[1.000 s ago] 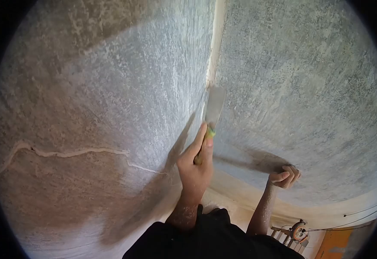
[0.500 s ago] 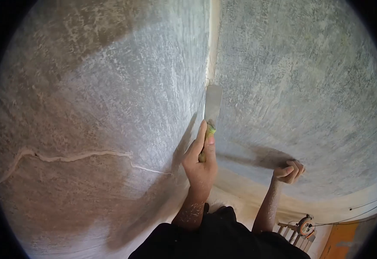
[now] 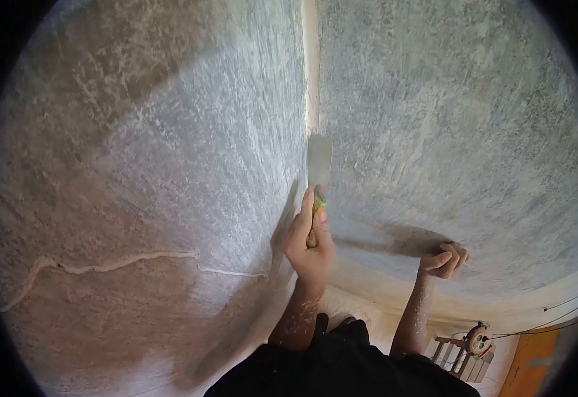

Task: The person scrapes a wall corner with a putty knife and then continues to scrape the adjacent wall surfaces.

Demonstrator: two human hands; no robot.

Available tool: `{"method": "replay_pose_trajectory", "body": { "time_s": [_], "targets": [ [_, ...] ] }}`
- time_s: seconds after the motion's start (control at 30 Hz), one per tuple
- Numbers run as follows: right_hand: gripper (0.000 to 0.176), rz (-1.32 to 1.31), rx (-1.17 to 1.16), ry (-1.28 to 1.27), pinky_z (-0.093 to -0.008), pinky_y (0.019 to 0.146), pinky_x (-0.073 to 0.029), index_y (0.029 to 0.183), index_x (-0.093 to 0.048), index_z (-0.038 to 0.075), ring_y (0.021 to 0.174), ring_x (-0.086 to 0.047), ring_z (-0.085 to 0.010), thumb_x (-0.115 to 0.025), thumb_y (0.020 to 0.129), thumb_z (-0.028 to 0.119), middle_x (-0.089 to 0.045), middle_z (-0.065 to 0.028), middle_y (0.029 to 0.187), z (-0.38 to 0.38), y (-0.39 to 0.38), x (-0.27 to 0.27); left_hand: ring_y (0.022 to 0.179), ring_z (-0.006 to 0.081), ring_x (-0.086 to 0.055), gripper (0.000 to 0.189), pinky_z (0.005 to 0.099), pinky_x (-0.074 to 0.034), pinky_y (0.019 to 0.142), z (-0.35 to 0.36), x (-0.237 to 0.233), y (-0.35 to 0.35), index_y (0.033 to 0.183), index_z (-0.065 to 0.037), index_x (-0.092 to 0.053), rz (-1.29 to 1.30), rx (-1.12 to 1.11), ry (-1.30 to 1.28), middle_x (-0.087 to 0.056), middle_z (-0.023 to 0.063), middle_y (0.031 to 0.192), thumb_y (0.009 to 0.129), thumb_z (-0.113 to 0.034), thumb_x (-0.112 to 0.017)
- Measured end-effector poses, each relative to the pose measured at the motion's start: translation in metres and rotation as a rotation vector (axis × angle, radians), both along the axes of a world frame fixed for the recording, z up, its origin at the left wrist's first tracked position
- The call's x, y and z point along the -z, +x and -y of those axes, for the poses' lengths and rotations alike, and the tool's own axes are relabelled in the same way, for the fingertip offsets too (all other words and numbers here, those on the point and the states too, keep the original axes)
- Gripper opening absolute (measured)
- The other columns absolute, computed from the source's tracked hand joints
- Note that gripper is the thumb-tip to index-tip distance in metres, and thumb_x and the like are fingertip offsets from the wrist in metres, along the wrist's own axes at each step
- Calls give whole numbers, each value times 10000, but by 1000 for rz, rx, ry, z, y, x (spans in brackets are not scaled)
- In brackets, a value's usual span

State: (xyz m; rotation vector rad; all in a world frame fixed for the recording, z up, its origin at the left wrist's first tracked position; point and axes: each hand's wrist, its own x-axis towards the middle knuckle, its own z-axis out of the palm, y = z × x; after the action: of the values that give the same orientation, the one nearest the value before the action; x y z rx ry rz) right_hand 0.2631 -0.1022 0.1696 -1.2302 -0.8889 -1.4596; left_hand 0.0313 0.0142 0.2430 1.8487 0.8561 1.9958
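Observation:
In my left hand is a putty knife, its handle wrapped by my fingers with the forefinger stretched along it. The flat metal blade points up and lies along the corner between two rough grey plastered walls. Its tip is at the lower end of the pale filler strip that runs up this corner. My right hand is closed in a fist and rests against the right wall; I see nothing in it. White specks dot both forearms.
A pale filled crack crosses the left wall below. At the lower right are an orange-rimmed round reel-like object, a slatted wooden piece, thin cables and an orange panel. Shadows fall beside both hands.
The view has turned slightly, so the corner, the blade and my left hand sit a little differently in frame. The putty knife stays at the filler's lower end; the right fist keeps its place.

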Motion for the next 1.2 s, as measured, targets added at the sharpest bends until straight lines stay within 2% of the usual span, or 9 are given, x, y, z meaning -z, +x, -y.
{"method": "replay_pose_trajectory", "body": {
  "time_s": [0.13, 0.23, 0.37, 0.57, 0.63, 0.73, 0.83, 0.93, 1.2],
  "targets": [
    [230, -16, 18, -20, -356, 633, -383, 701, -555, 53, 576, -496, -229, -436, 881, 132, -549, -85, 649, 2, 0, -1, 647, 161, -590, 346, 301, -471, 586, 3, 14, 3, 1269, 39, -605, 45, 33, -85, -645, 113, 778, 930, -32, -620],
    [230, 0, -17, 17, -359, 636, -382, 689, -551, 56, 570, -488, -226, -439, 875, 130, -549, -85, 650, 0, 2, 2, 834, 213, -676, 357, 309, -531, 759, -1, 16, -5, 1278, 87, -573, -68, 38, -134, -707, 190, 1020, 936, -15, -578],
    [214, -21, 19, -20, -366, 639, -380, 688, -549, 54, 565, -484, -226, -440, 863, 113, -547, -82, 650, 3, -1, -1, 823, 220, -685, 353, 313, -532, 750, -8, -14, 0, 1268, 86, -582, -51, 43, -82, -708, 203, 1009, 928, -5, -587],
    [204, 15, 5, -20, -367, 644, -377, 687, -549, 51, 577, -489, -230, -451, 857, 105, -549, -79, 660, 0, 5, 0, 887, 229, -699, 332, 314, -531, 763, 4, -3, -11, 1247, 70, -607, -27, 68, -95, -706, 216, 1039, 926, -14, -594],
    [214, -33, 26, -14, -366, 643, -377, 668, -545, 53, 573, -485, -229, -455, 855, 104, -547, -76, 648, 2, -4, -3, 909, 230, -700, 323, 313, -530, 776, 7, -20, -19, 1240, 69, -612, -48, 59, -124, -705, 217, 1052, 930, -21, -591],
    [204, -14, 19, -14, -366, 644, -384, 682, -546, 52, 577, -493, -229, -457, 859, 104, -555, -71, 657, 2, 1, 0, 635, 166, -606, 361, 287, -470, 582, 6, -9, -12, 1270, 12, -618, -68, 26, -77, -659, 120, 763, 911, -12, -637],
    [199, -22, 31, -26, -363, 649, -386, 697, -550, 52, 583, -499, -229, -458, 864, 107, -557, -70, 665, 5, -2, 2, 637, 165, -606, 367, 287, -474, 587, 4, -10, -16, 1277, 8, -615, -45, 16, 0, -670, 127, 784, 912, -18, -641],
    [207, -28, 39, -28, -360, 649, -385, 693, -549, 54, 579, -497, -229, -458, 870, 112, -553, -69, 657, 2, -1, 2, 923, 210, -694, 335, 313, -528, 802, 6, -22, -14, 1263, 74, -594, -48, 84, -128, -704, 209, 1074, 950, -45, -589],
    [214, -24, 10, -39, -368, 644, -380, 691, -544, 54, 588, -501, -232, -457, 881, 99, -552, -74, 667, 4, -5, 1, 905, 175, -677, 352, 296, -518, 790, 12, -23, -4, 1296, 58, -577, -5, 104, -134, -704, 194, 1070, 959, -44, -581]
  ]
}}
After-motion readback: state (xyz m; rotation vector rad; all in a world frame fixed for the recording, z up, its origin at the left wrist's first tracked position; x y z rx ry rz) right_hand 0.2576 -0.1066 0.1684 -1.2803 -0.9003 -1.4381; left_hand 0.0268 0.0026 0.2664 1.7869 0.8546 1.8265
